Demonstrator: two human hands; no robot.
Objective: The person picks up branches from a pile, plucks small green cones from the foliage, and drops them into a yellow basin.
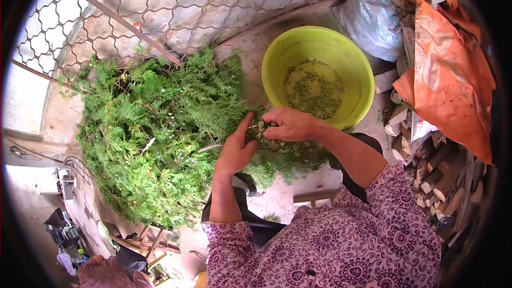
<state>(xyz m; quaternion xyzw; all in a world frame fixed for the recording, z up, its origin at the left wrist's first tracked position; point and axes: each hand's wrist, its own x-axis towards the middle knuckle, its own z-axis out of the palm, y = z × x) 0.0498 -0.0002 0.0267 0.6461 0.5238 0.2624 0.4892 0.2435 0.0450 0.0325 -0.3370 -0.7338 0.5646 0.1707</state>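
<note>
My left hand (234,152) is at the right edge of a heap of green conifer branches (149,144). Its index finger and thumb stand apart, and the other fingers are mostly hidden. A cut branch stem (209,148) runs into this hand from the left, and leafy sprigs (288,161) spread below and to the right. Close by, my right hand (292,124) is closed around several small green cones (261,126), some showing between its fingers. Just beyond it stands a yellow-green basin (272,64) with many similar cones (314,88) on its bottom.
A wire mesh fence (197,5) rises behind the heap. To the right are a stuffed white sack (373,18), an orange sack (448,80) and stacked firewood (445,181). A wooden frame (154,245) and another person's patterned clothing (109,274) show at lower left.
</note>
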